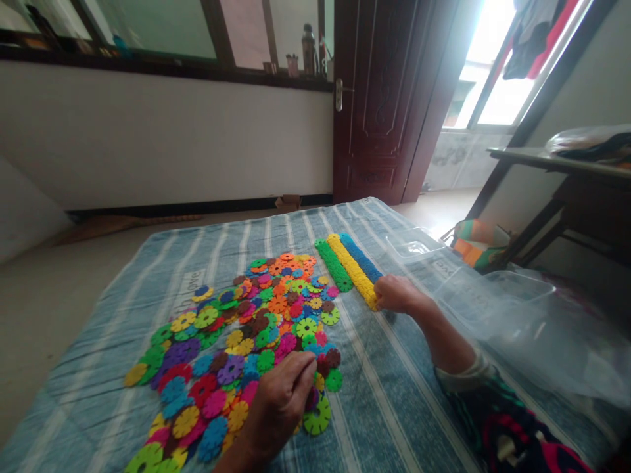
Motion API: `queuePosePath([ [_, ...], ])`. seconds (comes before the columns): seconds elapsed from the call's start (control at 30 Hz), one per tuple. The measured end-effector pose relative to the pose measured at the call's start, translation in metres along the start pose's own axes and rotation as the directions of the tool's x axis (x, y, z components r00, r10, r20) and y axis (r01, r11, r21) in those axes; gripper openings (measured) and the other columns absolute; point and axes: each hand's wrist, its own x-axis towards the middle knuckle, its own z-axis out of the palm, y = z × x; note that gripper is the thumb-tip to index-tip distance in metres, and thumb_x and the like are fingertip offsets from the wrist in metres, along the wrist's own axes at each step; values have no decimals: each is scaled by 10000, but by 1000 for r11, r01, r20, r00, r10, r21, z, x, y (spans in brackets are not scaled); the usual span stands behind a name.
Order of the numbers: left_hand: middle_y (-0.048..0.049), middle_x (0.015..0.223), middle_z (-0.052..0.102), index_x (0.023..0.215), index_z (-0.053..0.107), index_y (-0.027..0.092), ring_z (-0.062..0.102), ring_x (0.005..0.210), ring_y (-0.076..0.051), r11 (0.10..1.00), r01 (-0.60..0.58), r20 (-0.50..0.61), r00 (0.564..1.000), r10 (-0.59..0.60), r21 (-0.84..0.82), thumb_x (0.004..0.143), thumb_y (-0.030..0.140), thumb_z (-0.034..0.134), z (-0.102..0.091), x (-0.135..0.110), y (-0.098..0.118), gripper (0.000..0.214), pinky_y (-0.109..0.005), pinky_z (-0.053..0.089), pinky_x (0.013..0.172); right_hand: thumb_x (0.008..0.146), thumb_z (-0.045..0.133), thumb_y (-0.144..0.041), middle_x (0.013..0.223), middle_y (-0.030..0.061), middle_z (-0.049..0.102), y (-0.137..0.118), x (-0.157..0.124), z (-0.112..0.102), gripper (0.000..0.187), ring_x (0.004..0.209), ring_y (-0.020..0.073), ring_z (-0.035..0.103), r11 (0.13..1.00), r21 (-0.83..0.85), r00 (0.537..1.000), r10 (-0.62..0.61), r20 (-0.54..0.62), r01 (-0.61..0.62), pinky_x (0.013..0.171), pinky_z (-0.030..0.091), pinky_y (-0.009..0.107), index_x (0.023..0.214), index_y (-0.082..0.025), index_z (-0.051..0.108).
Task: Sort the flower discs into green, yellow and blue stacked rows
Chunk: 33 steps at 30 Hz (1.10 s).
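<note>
Left grip (280,407) pinched over loose plastic discs (231,348), can't tell what's held; right grip (397,294) curled against yellow disc stack (352,270).

Loose discs (266,328) lie left of joined stacks (351,269) on a blanket (389,420).

Hands (280,407) (397,294), scattered plastic discs (306,327), striped blanket (384,407)

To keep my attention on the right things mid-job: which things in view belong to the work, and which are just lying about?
In use: left hand at the heap of colored plastic snap discs; right hand touching the yellow stack, beside the green stack and blue stack.

Lying about: straw broom; wooden side table; bottle. Clear plastic tub: cannot tell.
</note>
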Motion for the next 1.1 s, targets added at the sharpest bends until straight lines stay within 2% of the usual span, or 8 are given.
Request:
queuePosePath([
  [0.27,8,682,679,807,655,205,645,584,-106,1000,2,31,1000,-2,9,950,230,482,0,-2,3,227,-179,518,574,796,647,-220,990,129,763,-3,0,3,190,898,244,711,1000,-8,1000,-11,-1,11,601,400,227,925,-155,769],
  [0.43,-3,687,658,803,648,190,626,605,-108,1000,17,52,998,-18,18,958,206,467,1,-5,6,239,-185,502,601,792,614,-182,941,133,762,-1,2,11,182,841,234,699,1000,16,999,-11,-37,12,570,360,245,880,-154,771],
  [0.63,-9,691,632,810,629,177,606,628,-112,998,50,99,994,-54,40,966,189,450,3,-11,8,238,-195,470,606,788,620,-182,848,131,738,3,3,17,140,723,211,654,999,41,999,-18,-26,19,527,274,265,795,-156,757],
  [0.8,3,659,587,742,588,175,556,603,-108,997,48,109,993,-55,67,956,176,467,6,-14,9,246,-202,431,588,813,622,-188,737,84,685,-2,-4,21,141,645,165,576,991,68,989,-108,-100,116,543,232,280,704,-174,710],
  [0.93,8,646,565,709,555,179,539,601,-106,996,46,106,993,-55,83,962,179,455,6,-14,11,272,-203,416,581,812,638,-200,636,24,617,-24,-8,35,180,588,122,498,944,133,943,-274,-190,302,558,224,270,633,-184,651],
  [1.03,2,661,582,719,555,180,551,615,-113,996,39,101,994,-47,86,957,175,458,5,-14,12,258,-209,418,583,844,611,-230,589,-3,583,-52,-10,52,212,554,107,478,849,224,864,-409,-293,478,549,231,258,636,-190,621],
  [1.1,-2,667,594,732,563,179,559,614,-118,995,37,94,995,-45,89,951,169,464,4,-14,12,241,-215,425,581,877,576,-263,572,-7,582,-69,-10,67,235,533,109,491,801,265,820,-421,-389,537,539,238,256,655,-195,616],
])
